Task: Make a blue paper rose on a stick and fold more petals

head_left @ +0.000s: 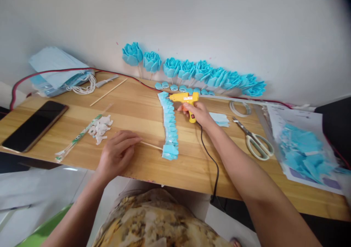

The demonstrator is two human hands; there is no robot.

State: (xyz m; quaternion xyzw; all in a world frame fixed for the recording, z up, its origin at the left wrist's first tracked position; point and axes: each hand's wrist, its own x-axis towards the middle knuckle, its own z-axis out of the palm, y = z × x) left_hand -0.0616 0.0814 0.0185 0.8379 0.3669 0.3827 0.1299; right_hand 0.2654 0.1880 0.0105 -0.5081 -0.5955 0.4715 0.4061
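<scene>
One pleated blue strip (170, 124); one slim wooden skewer (151, 144), pinched by left hand (120, 152); one yellow plastic glue gun (179, 97), gripped by right hand (200, 115).

- We see everything under bright, soft, fairly even light, though we cannot tell its source.
- The pale wall (219, 20) dulls to grey at far left, and the top right corner sinks into black.
- Shadows on the wooden table (131, 108) look faint; the left forearm (79, 206) darkens lower down.
- We notice whitish sheen on the plastic bag (278, 124) and a small glare on the glossy floor (60, 184).
- Blue petals (304, 152) inside that bag look smeared.
- Wide-angle distortion stretches the right forearm (263, 188) toward the lower corner.
</scene>
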